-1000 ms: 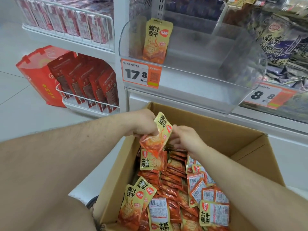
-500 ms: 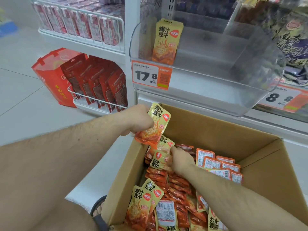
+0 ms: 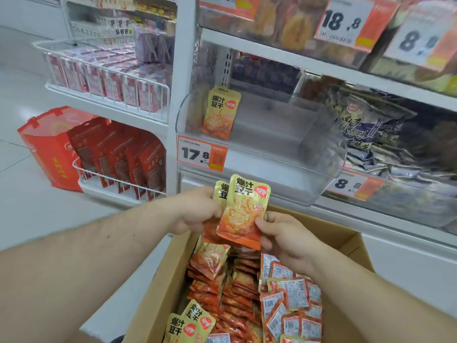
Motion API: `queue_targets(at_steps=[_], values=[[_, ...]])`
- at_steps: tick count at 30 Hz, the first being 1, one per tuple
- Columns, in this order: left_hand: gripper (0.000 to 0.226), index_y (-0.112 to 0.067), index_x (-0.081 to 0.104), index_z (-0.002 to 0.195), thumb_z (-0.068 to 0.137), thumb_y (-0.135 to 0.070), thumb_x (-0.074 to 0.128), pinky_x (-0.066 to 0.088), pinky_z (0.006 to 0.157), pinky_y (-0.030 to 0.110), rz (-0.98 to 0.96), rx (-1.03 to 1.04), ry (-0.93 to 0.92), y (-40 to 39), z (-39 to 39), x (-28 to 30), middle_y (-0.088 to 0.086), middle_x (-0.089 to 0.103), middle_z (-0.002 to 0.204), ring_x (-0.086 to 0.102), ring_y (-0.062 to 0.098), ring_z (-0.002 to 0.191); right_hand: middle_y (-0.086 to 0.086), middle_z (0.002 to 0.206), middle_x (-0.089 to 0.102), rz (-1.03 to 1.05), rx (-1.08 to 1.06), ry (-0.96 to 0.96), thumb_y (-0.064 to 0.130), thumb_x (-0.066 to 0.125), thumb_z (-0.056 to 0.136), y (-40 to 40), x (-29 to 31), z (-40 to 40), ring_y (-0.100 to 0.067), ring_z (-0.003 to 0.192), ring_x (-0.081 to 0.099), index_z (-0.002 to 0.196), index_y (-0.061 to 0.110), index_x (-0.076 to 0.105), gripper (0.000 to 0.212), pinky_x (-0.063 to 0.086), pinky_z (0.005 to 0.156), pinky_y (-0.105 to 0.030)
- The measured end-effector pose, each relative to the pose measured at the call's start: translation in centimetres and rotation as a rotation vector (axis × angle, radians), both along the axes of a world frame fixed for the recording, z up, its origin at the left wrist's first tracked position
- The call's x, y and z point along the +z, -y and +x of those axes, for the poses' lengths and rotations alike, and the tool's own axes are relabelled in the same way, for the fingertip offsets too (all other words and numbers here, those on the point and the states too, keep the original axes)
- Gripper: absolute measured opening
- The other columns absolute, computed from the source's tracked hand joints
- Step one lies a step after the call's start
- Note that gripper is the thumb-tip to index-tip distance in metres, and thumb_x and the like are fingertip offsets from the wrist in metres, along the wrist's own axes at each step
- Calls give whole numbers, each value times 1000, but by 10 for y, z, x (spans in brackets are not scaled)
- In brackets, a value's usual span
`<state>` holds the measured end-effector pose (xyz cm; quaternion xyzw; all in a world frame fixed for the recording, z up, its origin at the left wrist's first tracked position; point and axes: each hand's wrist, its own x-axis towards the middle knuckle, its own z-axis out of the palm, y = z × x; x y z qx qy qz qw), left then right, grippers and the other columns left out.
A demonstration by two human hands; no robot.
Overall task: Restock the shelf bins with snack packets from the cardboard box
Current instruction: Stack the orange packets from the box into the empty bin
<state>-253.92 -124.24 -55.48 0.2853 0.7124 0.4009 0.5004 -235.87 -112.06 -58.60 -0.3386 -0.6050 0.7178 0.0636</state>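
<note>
An open cardboard box [image 3: 346, 241] below me is filled with several yellow-and-orange snack packets [image 3: 237, 288]. Above it, my left hand [image 3: 195, 210] grips a packet [image 3: 221, 191] by its left side. My right hand [image 3: 282, 233] pinches a second packet [image 3: 243, 211] at its lower right edge, overlapping the first one in front. A third packet [image 3: 210, 258] hangs just below them. Beyond my hands, the clear plastic shelf bin [image 3: 272, 154] holds a single upright packet [image 3: 220, 112] at its left end, above a 17.8 price tag [image 3: 201, 155].
To the bin's right is a bin of dark purple bags [image 3: 385, 134] with an 8.8 tag. Wire baskets of red packs [image 3: 116, 87] and red pouches [image 3: 123, 157] stand on the left, beside a red bag [image 3: 47, 147] on the white floor. Higher shelves carry more snacks.
My right hand has come up out of the box with a packet and brought it against the packet in my left hand. The view has tilted up toward the shelves.
</note>
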Motion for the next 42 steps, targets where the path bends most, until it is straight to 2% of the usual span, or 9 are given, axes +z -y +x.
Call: queue_targets(at_steps=[4,10,15,20,24,27,32,36,42], values=[[50,0,56,124,79,17,40,59,75,40,128,-5,265,3,7,14,14,68,105,65,28,93,-7,50,45,158,-97,53,16,54,101,10,16,-12,-17,48,36,76,14,49,25,28,57,-33],[36,-16,64,119,90,4,64,57,80,43,223,38,197,5,8,23,6,75,107,71,25,101,-5,53,52,313,-165,68,16,61,97,16,39,-20,-15,46,43,88,8,52,15,38,58,-31],[38,-17,62,119,91,7,61,57,79,41,302,3,181,8,2,36,4,74,111,70,23,103,-9,100,70,365,-143,49,17,75,86,12,75,-28,-6,52,53,119,11,57,38,38,46,-19],[38,-18,62,119,92,8,60,53,96,46,361,-64,120,5,2,50,5,73,115,68,25,110,2,77,73,340,72,54,5,68,89,11,106,-41,2,46,58,107,6,68,19,38,41,-10],[48,-25,58,115,73,-20,81,57,90,39,458,123,-25,-3,-2,66,-3,69,109,69,16,101,1,80,73,387,78,134,10,67,90,-6,125,-58,-3,46,43,102,12,71,13,24,45,-20],[41,-28,57,106,71,-40,76,47,95,30,591,453,-427,-7,-20,68,-10,54,110,57,5,98,2,70,70,395,-25,102,12,69,89,-28,145,-79,-7,48,35,90,13,69,2,18,47,-23],[48,-31,56,132,85,-33,63,12,119,36,355,405,-1099,-17,-42,44,10,16,154,9,24,145,3,78,69,489,-194,95,6,74,85,-64,155,-141,-1,41,51,86,14,66,11,28,36,-14],[40,-33,54,129,89,-31,56,4,123,46,220,256,-1138,-26,-38,29,11,-25,160,-24,33,148,3,83,63,515,-172,204,7,77,83,-84,133,-195,-5,57,47,87,17,62,19,33,42,-20],[29,-23,52,119,90,-20,56,4,123,47,248,274,-1093,-30,-34,25,8,-33,157,-33,32,145,-7,113,71,534,-218,166,11,86,73,-104,93,-251,-20,95,66,115,6,65,48,54,72,-33]])
